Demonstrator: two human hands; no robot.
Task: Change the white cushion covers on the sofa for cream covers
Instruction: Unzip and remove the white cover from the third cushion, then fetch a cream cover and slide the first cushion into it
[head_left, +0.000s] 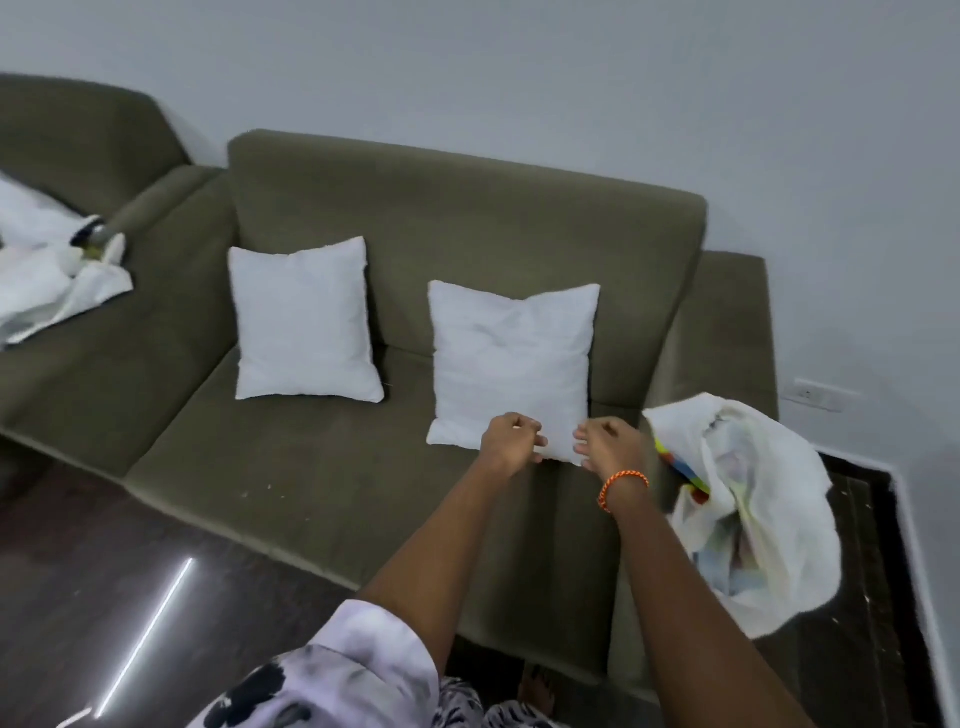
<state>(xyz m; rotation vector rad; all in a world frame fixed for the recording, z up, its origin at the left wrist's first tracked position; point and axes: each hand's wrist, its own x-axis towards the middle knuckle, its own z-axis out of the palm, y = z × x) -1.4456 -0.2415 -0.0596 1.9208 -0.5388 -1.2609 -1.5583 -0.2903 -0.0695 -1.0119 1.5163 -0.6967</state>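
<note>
Two white cushions lean against the back of an olive-green sofa (322, 478). The left cushion (304, 325) stands alone. The right cushion (511, 358) has both my hands at its lower right corner. My left hand (511, 441) pinches the bottom edge with curled fingers. My right hand (610, 441), with an orange bracelet on the wrist, pinches the corner just beside it. The two hands are close together, almost touching.
A white plastic bag (753, 499) holding folded cloth rests on the sofa's right armrest. More white cloth (47, 270) and a dark bottle lie on the sofa's far left section. Dark glossy floor lies in front; a wall socket (818, 395) is at the right.
</note>
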